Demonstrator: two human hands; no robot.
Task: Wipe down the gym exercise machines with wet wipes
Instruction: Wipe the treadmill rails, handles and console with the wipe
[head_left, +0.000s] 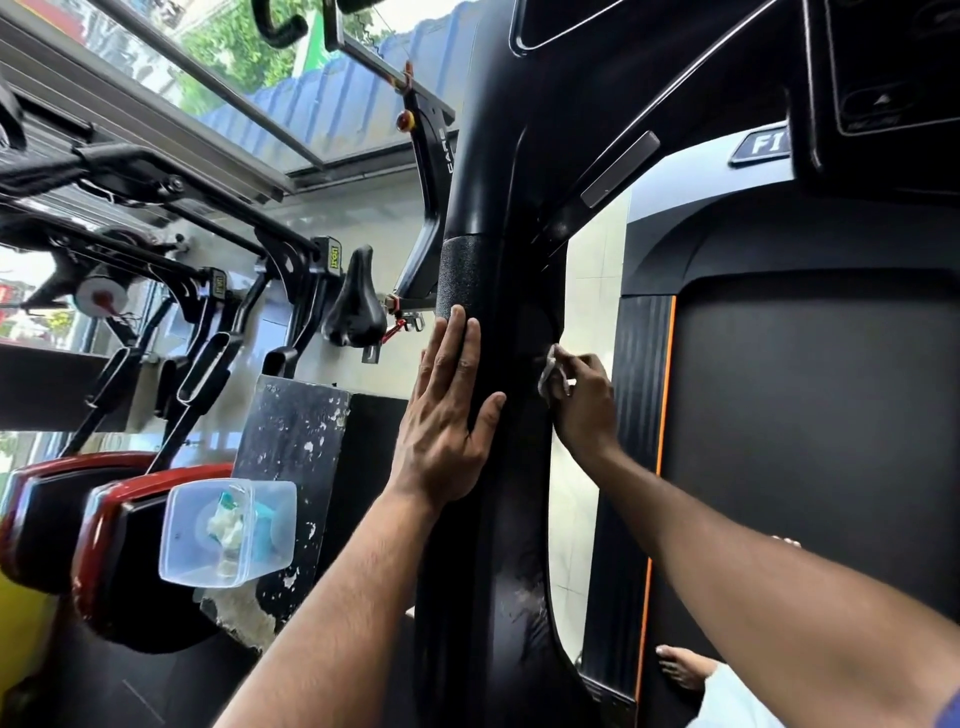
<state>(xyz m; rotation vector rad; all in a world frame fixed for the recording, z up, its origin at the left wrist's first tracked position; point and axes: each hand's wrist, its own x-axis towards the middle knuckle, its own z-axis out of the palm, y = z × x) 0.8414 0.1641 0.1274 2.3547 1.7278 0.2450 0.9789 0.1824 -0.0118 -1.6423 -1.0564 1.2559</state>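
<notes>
Black treadmill post (498, 218) between both hands, left hand (447, 415) spread flat against its foam grip (460, 275), right hand (584, 400) pinching a crumpled white wipe (551, 371) against the post's inner side, clear plastic tub (228, 530) left of the left forearm

Clear plastic container (228, 535), window (291, 78)

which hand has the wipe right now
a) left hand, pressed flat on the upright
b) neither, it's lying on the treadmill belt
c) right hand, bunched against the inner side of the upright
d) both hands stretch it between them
c: the right hand pinches the crumpled white wipe against the black treadmill upright, while the left hand lies flat and empty on the upright's outer side.
</notes>
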